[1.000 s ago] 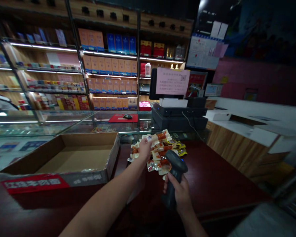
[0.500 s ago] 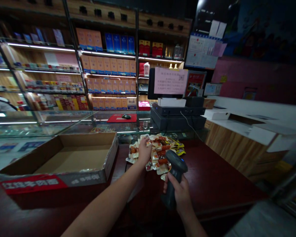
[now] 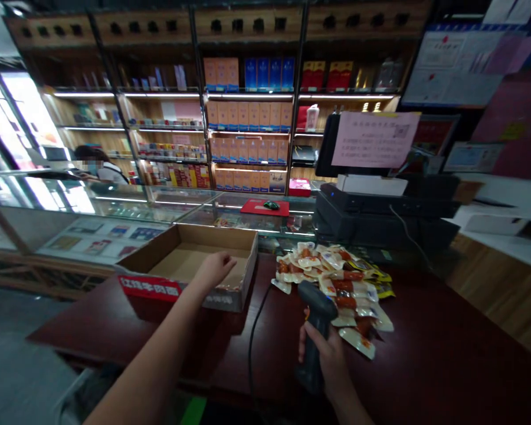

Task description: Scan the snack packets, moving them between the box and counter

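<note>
left hand (image 3: 215, 270): we see it empty, apart from the right, over the open cardboard box (image 3: 243, 277)
right hand (image 3: 325, 354): clamped on the barcode scanner (image 3: 313, 354) by its grip
vacuum-packed sausages (image 3: 340, 286): heaped on the counter (image 3: 425, 360), just beside the box, near the scanner

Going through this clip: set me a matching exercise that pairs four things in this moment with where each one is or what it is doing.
Things: 1 left hand; 2 right hand; 3 sausage packets; 4 red mat.

Places or states: A on the glass counter; B over the cardboard box; C heaped on the dark red counter; D gripping the dark barcode scanner.

Pairs: 1-B, 2-D, 3-C, 4-A.
</note>
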Available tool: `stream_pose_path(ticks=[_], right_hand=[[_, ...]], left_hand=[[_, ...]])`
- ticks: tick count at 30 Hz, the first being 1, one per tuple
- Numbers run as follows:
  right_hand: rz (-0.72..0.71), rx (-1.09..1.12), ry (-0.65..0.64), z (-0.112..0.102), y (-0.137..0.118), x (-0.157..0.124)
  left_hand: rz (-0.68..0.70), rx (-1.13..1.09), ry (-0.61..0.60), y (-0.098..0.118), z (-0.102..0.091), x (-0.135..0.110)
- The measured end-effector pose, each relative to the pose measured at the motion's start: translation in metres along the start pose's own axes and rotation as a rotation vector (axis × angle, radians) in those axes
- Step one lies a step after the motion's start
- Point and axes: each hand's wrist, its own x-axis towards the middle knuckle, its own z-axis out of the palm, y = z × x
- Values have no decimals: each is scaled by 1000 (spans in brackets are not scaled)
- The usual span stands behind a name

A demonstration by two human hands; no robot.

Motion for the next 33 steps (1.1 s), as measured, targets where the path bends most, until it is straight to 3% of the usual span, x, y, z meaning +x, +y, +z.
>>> stream_pose_path(ticks=[2, 4, 8, 10, 15, 20, 23, 29, 33], right_hand=[[-2, 2, -14, 8, 3, 3], [-2, -3, -28, 14, 3, 5], [-8, -9, -38, 24, 3, 7], [-12, -16, -42, 27, 3, 7], [-20, -42, -34, 30, 2, 6], [-31, -43, -18, 28, -2, 6], [-31, -35, -20, 24, -2, 7], [-31, -45, 9, 19, 0, 5], [-28, -51, -3, 18, 1, 2]], left_hand=[[-100, 202, -309, -21, -14, 12], [-116, 295, -531, -31, -18, 17], [-30, 185, -684, -30, -11, 19], [-23, 145, -678, -29, -6, 20], [-66, 303, -495, -39, -2, 33], [-133, 452, -453, -56, -2, 51], [-91, 463, -488, -64, 3, 59], [-119, 675, -689, -67, 22, 70], [-100, 684, -652, -66, 23, 69]])
